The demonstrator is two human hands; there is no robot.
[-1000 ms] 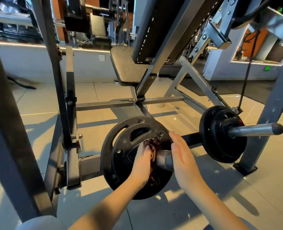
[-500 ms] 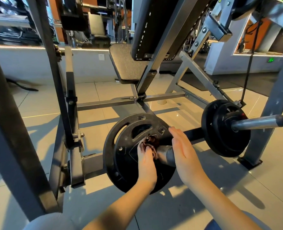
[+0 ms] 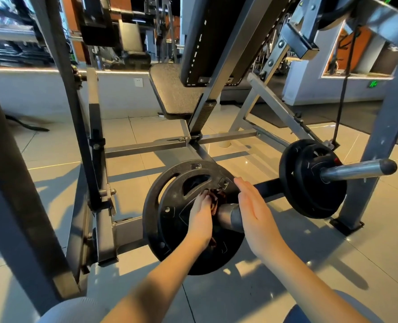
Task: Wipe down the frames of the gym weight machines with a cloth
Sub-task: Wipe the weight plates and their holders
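Left grip clamped on the cloth, a dark brown wad pressed at the hub of the near weight plate, where the steel peg comes through; right grip apart, fingers straight, palm flat by the peg's end; contact w/ the peg cannot be told.

Risks, as judged:
1. No collar or clip seen on the peg outboard of the plate; a hard rub toward the person could walk the plate outward; a drop would land on the floor tiles or the person's leg just below.
2. Cloth is bunched, not folded flat; a loose fold could snag in the plate's hand slots & pull free of the grip.
3. Effort sits on plate & peg; the frame proper, e.g. the base rail, is well apart from the cloth; missed frame areas likely unless work moves on.
4. Far peg juts out bare beyond the far plates; a careless swing of the right arm could strike it.
5. Slanted beam overhangs; head knock possible on rising.

Containers: none in view; no bucket, no spray bottle; cloth is the only cleaning item seen; damp or dry cannot be told.
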